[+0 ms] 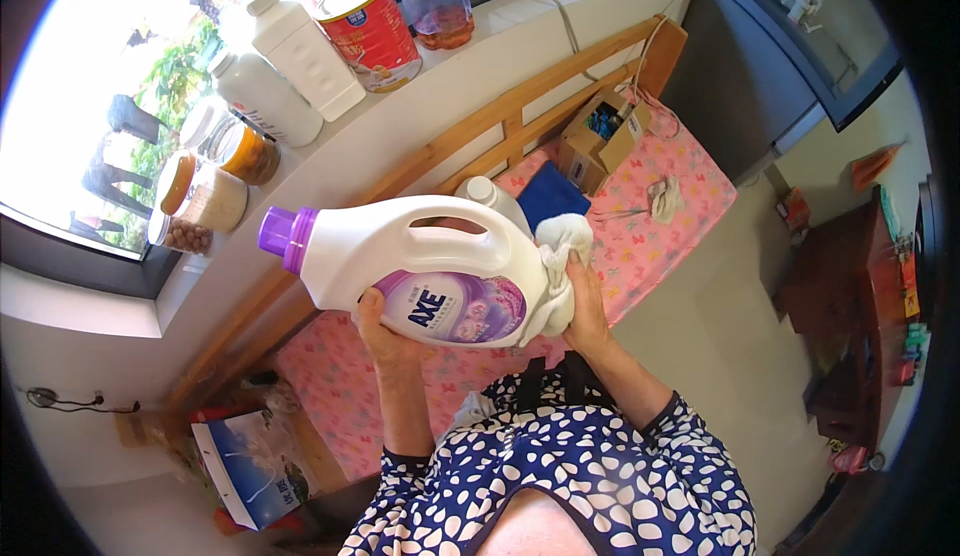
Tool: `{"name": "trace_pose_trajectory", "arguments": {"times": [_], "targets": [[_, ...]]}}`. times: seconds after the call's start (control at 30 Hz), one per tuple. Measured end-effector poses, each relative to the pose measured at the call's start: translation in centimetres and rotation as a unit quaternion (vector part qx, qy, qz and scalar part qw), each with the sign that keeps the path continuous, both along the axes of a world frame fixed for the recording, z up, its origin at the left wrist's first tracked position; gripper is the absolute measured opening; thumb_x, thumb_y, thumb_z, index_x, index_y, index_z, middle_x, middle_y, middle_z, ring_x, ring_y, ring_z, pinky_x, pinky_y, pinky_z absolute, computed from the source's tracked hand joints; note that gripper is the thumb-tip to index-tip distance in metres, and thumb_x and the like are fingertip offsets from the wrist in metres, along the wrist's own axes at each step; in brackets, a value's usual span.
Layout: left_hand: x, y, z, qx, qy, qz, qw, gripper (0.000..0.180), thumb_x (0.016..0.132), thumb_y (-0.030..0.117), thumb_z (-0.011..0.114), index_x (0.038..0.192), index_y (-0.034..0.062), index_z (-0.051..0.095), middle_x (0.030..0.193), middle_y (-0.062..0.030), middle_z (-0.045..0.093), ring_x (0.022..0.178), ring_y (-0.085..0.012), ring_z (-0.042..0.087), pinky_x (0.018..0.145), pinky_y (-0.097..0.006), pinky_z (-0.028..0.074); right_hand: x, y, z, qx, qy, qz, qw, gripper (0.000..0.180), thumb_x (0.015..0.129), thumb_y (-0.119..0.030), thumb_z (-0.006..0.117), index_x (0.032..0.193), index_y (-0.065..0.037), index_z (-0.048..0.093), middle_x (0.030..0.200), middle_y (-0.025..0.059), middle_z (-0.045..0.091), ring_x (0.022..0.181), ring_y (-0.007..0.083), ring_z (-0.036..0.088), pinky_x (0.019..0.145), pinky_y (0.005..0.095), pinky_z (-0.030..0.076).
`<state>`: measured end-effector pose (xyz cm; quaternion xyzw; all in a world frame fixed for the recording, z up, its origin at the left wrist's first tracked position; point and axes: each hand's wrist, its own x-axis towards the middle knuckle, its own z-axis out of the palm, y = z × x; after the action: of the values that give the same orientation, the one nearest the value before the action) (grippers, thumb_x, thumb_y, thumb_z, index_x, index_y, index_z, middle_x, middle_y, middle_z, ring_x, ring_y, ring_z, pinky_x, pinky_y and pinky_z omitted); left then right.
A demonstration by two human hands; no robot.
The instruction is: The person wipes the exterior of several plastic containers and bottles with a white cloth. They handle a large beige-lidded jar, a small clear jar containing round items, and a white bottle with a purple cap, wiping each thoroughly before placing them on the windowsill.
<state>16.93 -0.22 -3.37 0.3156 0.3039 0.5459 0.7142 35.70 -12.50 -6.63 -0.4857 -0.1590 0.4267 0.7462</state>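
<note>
A large white laundry detergent bottle [420, 258] with a purple cap and purple label is held tilted on its side in front of me, cap toward the left. My left hand [388, 336] grips its lower edge near the neck end, with the thumb on the front. At the base end, my right hand [588, 308] is closed on a white cloth [558, 256] and presses it against the bottle's bottom. Some fingers of both hands are hidden behind the bottle and cloth. Another white jug [484, 192] shows partly behind the bottle.
On the windowsill stand several glass jars [206, 194], white bottles [310, 54], a red tin [372, 41] and a clear bottle with reddish liquid [437, 6]. A pink patterned bed [690, 191] holds a cardboard box [600, 146], blue cloth [552, 196] and glove-like cloth [665, 201].
</note>
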Motion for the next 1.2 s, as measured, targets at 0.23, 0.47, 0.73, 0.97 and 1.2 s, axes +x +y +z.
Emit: {"name": "trace_pose_trajectory", "arguments": {"times": [0.23,0.47,0.73,0.97,1.2], "targets": [[0.3,0.8,2.1,0.028,-0.014,0.04,0.999,0.061,0.085,0.046,0.053,0.128,0.0035,0.047,0.115,-0.0128,0.059,0.102,-0.0261,0.061,0.086,-0.04,0.053,-1.6,4.3,-1.3,0.067,0.384,-0.013,0.921,0.039,0.096,-0.034,0.043,0.122,-0.007,0.054,0.114,0.0082,0.063,0.104,0.0226,0.06,0.094,0.0383,0.048],[-0.2,1.1,3.1,0.057,-0.069,0.042,0.995,0.061,0.083,0.045,0.055,0.128,0.0045,0.047,0.116,-0.012,0.059,0.103,-0.0257,0.06,0.086,-0.04,0.053,-3.6,3.8,-1.2,0.081,0.325,0.11,0.936,0.04,0.098,-0.034,0.041,0.129,-0.01,0.046,0.122,0.0066,0.057,0.11,0.0197,0.056,0.095,0.0378,0.047],[-1.3,1.9,2.3,0.051,-0.078,0.08,0.992,0.063,0.085,0.047,0.054,0.131,0.0054,0.045,0.12,-0.0115,0.058,0.105,-0.0261,0.06,0.088,-0.041,0.053,-4.8,1.3,-1.3,0.028,-0.14,0.145,0.979,0.04,0.1,-0.035,0.039,0.133,-0.013,0.04,0.123,0.0062,0.053,0.111,0.0191,0.054,0.094,0.0368,0.047],[-2.3,1.8,2.0,0.096,-0.097,0.022,0.99,0.063,0.087,0.053,0.051,0.132,0.0079,0.045,0.123,-0.0106,0.057,0.111,-0.0267,0.057,0.093,-0.043,0.05,-1.4,5.7,-1.0,0.038,-0.132,0.043,0.99,0.04,0.1,-0.033,0.04,0.133,-0.011,0.04,0.119,0.0072,0.053,0.108,0.0175,0.055,0.091,0.0337,0.048],[-1.9,2.9,2.4,0.075,-0.072,0.157,0.982,0.074,0.084,0.066,0.046,0.135,0.0124,0.042,0.133,-0.0093,0.049,0.119,-0.0284,0.05,0.099,-0.047,0.044,-1.8,5.8,3.0,0.178,0.028,0.072,0.981,0.047,0.098,-0.031,0.044,0.135,-0.003,0.035,0.117,0.0107,0.056,0.103,0.0204,0.059,0.087,0.0339,0.051]]}}
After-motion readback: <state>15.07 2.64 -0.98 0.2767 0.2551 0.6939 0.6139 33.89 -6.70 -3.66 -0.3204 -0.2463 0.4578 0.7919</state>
